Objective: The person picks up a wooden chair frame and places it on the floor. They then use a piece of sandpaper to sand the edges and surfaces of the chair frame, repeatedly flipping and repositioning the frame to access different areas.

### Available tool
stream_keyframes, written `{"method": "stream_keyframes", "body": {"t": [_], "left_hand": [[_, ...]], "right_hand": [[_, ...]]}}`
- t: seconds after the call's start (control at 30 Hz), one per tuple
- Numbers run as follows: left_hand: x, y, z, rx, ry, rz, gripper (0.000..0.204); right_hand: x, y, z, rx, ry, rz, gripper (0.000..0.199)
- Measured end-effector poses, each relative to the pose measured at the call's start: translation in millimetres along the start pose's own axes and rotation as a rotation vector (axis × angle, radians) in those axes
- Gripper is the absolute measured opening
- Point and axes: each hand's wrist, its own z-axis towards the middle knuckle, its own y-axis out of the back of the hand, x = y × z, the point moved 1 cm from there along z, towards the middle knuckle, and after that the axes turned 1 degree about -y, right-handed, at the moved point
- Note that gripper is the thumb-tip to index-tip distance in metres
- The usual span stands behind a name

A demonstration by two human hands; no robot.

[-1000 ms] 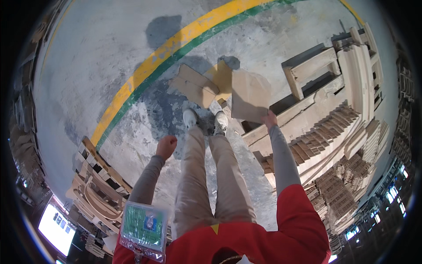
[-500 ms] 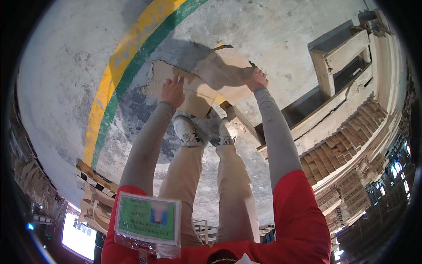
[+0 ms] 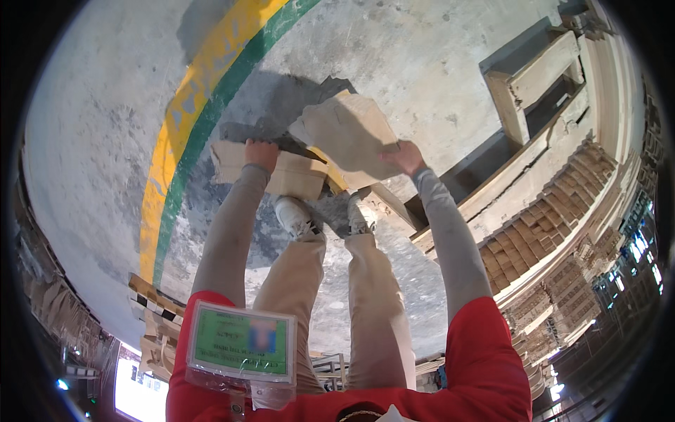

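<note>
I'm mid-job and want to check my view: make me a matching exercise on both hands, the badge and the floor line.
Column one
1. Left hand
2. Right hand
3. Badge
4. Floor line

Column two
A. Yellow beside green
B. At the right edge of the right cardboard
C. Rectangular, mostly green
D. At the far edge of the left cardboard

Right pairs: 1-D, 2-B, 3-C, 4-A
</note>
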Motion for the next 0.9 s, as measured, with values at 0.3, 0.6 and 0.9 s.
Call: {"method": "stream_keyframes", "body": {"t": [0.3, 0.6, 0.9], "left_hand": [[33, 20, -228, -0.001, 0.036, -0.322, 0.02], [115, 197, -466, -0.087, 0.273, -0.482, 0.039], [133, 400, -456, -0.477, 0.239, -0.531, 0.037]], "right_hand": [[-32, 16, -263, -0.574, -0.472, 0.567, 0.038], [28, 82, -546, -0.057, -0.515, -0.335, 0.045], [-1, 178, -549, -0.049, -0.52, -0.281, 0.039]]}}
